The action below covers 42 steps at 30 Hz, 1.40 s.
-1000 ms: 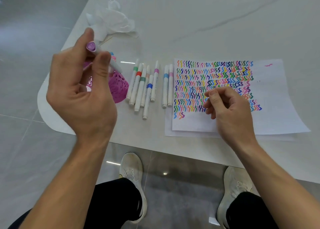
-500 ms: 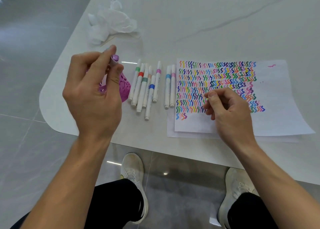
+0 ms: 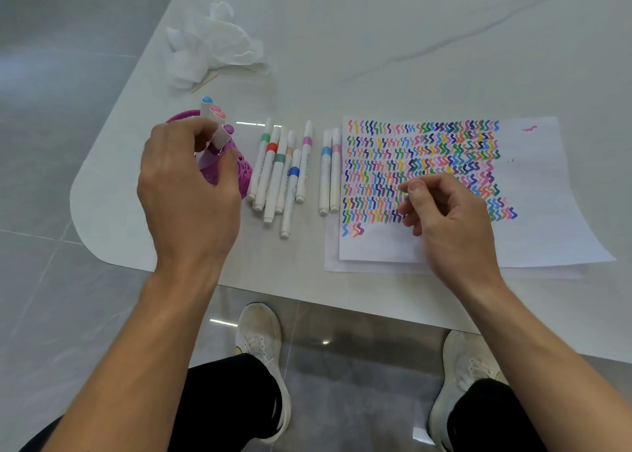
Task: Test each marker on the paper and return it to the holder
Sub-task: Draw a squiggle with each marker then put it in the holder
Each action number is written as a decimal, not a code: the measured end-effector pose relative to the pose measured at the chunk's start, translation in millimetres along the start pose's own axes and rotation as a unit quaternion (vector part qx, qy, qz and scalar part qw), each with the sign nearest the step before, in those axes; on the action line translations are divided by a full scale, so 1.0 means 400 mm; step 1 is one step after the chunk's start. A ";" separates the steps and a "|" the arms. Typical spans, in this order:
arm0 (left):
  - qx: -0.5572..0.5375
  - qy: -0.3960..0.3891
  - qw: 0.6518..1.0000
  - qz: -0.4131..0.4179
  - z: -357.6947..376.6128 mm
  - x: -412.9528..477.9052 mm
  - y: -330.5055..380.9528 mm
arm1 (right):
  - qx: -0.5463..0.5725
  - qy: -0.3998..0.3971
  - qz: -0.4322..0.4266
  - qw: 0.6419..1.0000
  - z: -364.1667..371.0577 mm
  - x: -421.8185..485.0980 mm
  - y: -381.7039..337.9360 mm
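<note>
Left hand [image 3: 188, 191]: over the holder, fingers and thumb curled round the barrel of the purple-capped marker [image 3: 224, 135].
Purple-capped marker: tilted, lower end inside the holder.
Holder [image 3: 244, 174]: magenta, cut-out pattern, near the table's left edge; also holds a blue-capped marker [image 3: 206, 104] and a pink-capped marker [image 3: 217, 112].
Loose markers [image 3: 290, 178]: eight, white-barrelled, lying side by side between holder and paper.
Paper [image 3: 547, 195]: white sheet, rows of coloured squiggles, lying on another sheet.
Right hand [image 3: 448, 219]: resting on the paper, fingers loosely curled, nothing seen in it.
Tissue [image 3: 212, 44]: crumpled, white, behind the holder.
Table [image 3: 376, 24]: pale marble.
</note>
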<state>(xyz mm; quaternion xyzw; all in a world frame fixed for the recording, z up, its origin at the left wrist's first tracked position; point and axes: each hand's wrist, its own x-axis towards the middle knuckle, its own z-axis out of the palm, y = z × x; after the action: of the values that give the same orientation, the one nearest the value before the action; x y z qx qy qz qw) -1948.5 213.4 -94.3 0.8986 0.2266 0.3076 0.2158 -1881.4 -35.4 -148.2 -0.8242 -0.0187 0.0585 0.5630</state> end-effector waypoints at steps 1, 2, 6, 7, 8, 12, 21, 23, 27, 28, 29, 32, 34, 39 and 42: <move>-0.002 0.007 1.000 0.007 0.001 -0.001 0.005 | 0.000 0.001 0.000 1.000 -0.001 0.000 0.000; -0.005 0.016 1.000 0.016 0.001 -0.002 0.010 | 0.001 0.002 0.001 1.000 -0.001 0.001 -0.001; -0.015 0.048 0.995 0.083 0.001 -0.007 0.026 | -0.004 0.004 -0.001 1.000 -0.001 0.001 -0.003; -0.012 0.051 0.993 0.109 0.002 -0.012 0.031 | -0.005 0.004 -0.001 1.000 0.000 0.000 -0.002; -0.008 0.053 0.990 0.133 0.005 -0.019 0.036 | -0.007 0.003 -0.001 1.000 -0.001 -0.001 -0.002; -0.018 0.009 0.981 0.195 0.028 -0.050 0.052 | -0.011 0.002 0.002 1.000 -0.002 -0.004 0.001; 0.041 -0.219 0.971 0.085 0.081 -0.094 0.058 | -0.005 0.004 0.005 1.000 -0.007 0.000 0.001; 0.045 -0.239 0.965 0.100 0.091 -0.102 0.065 | 0.002 0.005 0.005 1.000 -0.009 0.000 0.001; 0.047 -0.264 0.957 0.111 0.107 -0.116 0.077 | 0.006 -0.001 0.008 1.000 -0.012 0.001 0.006; 0.051 -0.264 0.957 0.109 0.110 -0.117 0.079 | 0.005 -0.003 0.009 1.000 -0.013 0.001 0.007; 0.055 -0.261 0.958 0.107 0.113 -0.116 0.080 | 0.005 -0.006 0.009 1.000 -0.013 0.001 0.009; 0.072 -0.250 0.961 0.092 0.116 -0.111 0.085 | 0.004 -0.010 0.013 1.000 -0.013 0.002 0.012; 0.079 -0.249 0.962 0.078 0.117 -0.111 0.089 | 0.004 -0.011 0.014 1.000 -0.013 0.003 0.012; 0.099 -0.253 0.961 0.056 0.120 -0.111 0.095 | -0.010 -0.014 0.014 1.000 -0.018 0.003 0.015; 0.115 -0.254 0.959 0.039 0.120 -0.108 0.096 | -0.016 -0.014 0.017 1.000 -0.019 0.005 0.017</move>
<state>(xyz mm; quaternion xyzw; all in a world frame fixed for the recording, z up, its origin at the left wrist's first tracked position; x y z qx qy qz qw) -1937.4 147.2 -128.1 0.9741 0.1625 0.0491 0.1497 -1878.9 -44.8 -151.7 -0.8324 -0.0132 0.0793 0.5482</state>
